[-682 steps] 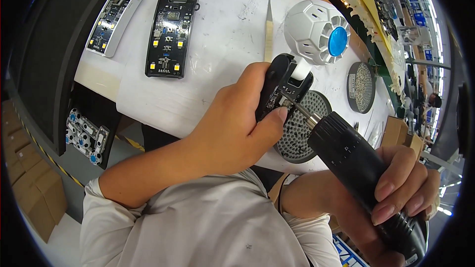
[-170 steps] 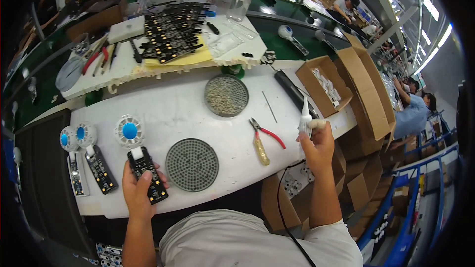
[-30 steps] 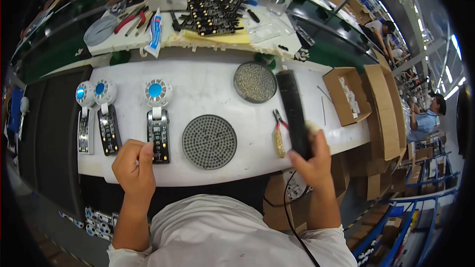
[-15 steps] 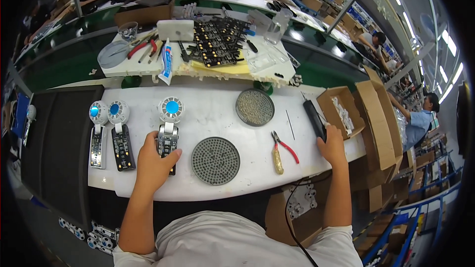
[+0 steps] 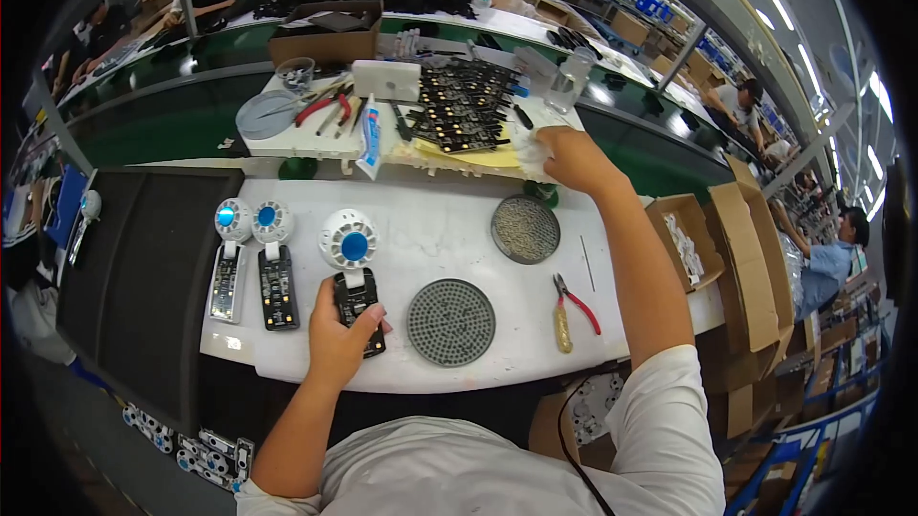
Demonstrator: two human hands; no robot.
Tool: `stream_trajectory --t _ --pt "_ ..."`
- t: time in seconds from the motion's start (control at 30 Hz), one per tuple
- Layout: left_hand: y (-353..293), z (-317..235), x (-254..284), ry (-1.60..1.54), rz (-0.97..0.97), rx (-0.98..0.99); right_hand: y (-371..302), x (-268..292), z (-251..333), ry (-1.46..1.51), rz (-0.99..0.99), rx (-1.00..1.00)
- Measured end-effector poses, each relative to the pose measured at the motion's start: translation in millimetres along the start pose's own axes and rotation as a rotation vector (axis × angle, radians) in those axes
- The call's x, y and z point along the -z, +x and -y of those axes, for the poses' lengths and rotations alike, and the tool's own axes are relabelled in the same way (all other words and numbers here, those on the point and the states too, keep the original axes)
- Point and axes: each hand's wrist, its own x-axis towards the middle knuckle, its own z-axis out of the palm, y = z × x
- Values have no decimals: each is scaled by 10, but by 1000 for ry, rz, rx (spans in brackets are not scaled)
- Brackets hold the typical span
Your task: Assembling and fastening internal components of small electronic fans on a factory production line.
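Head view: left grip (image 5: 337, 346) closed round black board unit (image 5: 355, 293), blue-centred white top (image 5: 337, 229); right grip (image 5: 577, 160) can't tell. Dish (image 5: 528, 261): pale granules (image 5: 524, 227); carton (image 5: 707, 248): white parts (image 5: 684, 250).

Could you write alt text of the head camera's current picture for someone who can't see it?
A person's left hand holds a black device with a white ball-shaped head, while the right hand is at a raised white shelf. Two similar devices lie left; a perforated grey disc, a dish of small parts and pliers lie right.
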Motion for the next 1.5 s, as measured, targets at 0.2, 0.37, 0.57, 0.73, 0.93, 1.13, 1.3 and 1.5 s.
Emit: stream_trajectory --t 0.2,0.37,0.57,0.73,0.93,1.13,1.3,1.5 --pt "12 -5 31 13 35 10 28 119 -79 -36 -92 21" --pt "-28 46 83 -48 34 3 -462 388 807 728 -422 -110" --pt "-230 -84 -153 -324 96 -26 -1119 265 1961 1599 55 -214" --pt "-326 -150 -368 -207 145 -182 -1461 120 2473 1758 -15 -423" --pt "-434 -124 -400 -278 212 -216 -1581 114 2550 1086 -182 -173" --pt "-539 -155 -501 -307 169 -297 -1682 129 2571 749 -434 -7" --pt "-616 -196 -515 -333 193 -321 -1737 113 2548 686 -485 49" --pt "-628 -165 -494 -312 197 -338 -1773 128 2576 723 -507 59"
